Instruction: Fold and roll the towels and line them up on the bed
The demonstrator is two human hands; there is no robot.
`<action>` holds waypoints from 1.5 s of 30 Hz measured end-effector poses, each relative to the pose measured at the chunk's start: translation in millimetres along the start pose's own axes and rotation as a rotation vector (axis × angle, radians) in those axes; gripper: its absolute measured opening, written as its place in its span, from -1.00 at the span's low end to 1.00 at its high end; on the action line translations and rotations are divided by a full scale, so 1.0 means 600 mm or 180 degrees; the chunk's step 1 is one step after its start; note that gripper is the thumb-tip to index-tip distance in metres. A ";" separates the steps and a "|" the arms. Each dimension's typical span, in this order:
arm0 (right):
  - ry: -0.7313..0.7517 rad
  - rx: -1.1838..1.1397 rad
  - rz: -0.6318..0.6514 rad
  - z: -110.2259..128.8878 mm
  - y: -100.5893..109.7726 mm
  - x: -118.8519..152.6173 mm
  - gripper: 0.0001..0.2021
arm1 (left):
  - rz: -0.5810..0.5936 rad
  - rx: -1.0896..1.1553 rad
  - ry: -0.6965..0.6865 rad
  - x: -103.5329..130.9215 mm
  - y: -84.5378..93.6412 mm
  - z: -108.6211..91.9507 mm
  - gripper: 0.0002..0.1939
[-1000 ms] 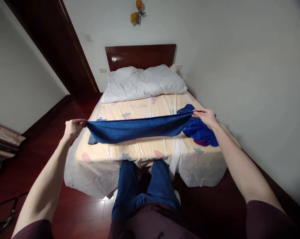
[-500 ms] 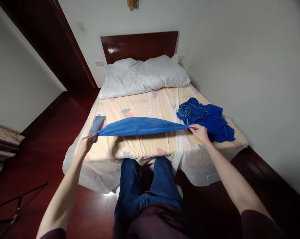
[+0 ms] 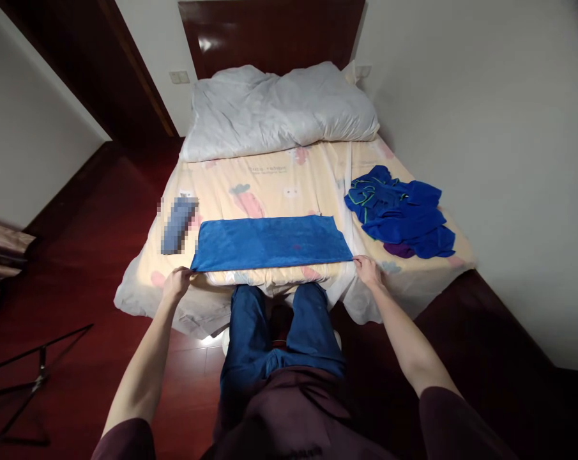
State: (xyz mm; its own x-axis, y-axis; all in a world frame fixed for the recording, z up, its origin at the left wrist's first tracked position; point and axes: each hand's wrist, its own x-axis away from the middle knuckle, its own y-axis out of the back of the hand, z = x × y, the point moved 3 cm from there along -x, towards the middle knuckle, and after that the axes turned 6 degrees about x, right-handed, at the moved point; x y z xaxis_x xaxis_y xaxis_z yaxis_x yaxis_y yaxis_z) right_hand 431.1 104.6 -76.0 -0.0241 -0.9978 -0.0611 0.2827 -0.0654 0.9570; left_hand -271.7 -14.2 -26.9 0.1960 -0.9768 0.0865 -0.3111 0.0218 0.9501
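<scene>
A blue towel (image 3: 272, 243) lies flat on the bed as a long rectangle, close to the bed's near edge. My left hand (image 3: 177, 282) pinches its near left corner. At the near right corner, my right hand (image 3: 368, 269) has the towel's edge between thumb and fingers. The near edge is stretched straight between both hands. Right of the towel, a crumpled heap of blue cloths (image 3: 403, 211) with some green edging rests on the bed, a bit of purple cloth (image 3: 398, 250) showing beneath it. To the left is a blurred-out grey-blue item (image 3: 178, 223).
The bed (image 3: 269, 182) has a sheet with a carrot print. A white quilt or pillow (image 3: 283, 112) lies by the dark headboard (image 3: 269, 35). A black metal stand (image 3: 39, 370) is on the red floor at left, near a curtain (image 3: 4, 262).
The towel, held up and sagging between my hands before, now lies flat on the bed. Both hands have come down and nearer to me, and my view has tilted downward.
</scene>
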 end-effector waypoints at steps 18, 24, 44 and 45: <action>0.0647 -0.0206 -0.0285 0.321 0.035 -0.085 -0.42 | -0.0469 0.0406 -0.0768 -0.146 0.005 -0.235 -0.34; 0.1053 -0.0354 0.0619 0.516 -0.115 -0.049 -0.37 | -0.0060 0.0606 -0.0896 -0.138 -0.162 -0.333 -0.31; 0.1141 -0.0360 0.0618 0.509 -0.165 -0.036 -0.40 | -0.0308 0.0581 -0.0746 -0.108 -0.195 -0.314 -0.32; 0.1160 -0.0362 0.0641 0.506 -0.165 -0.037 -0.41 | -0.0317 0.0555 -0.0703 -0.106 -0.191 -0.306 -0.32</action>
State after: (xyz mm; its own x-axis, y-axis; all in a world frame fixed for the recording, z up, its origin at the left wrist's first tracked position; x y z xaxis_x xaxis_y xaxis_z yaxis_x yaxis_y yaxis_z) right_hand 112.4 134.7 -83.3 0.3770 -0.9262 0.0080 0.3515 0.1510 0.9239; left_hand -77.8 84.8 -86.4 0.0325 -0.9954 -0.0898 -0.4593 -0.0947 0.8832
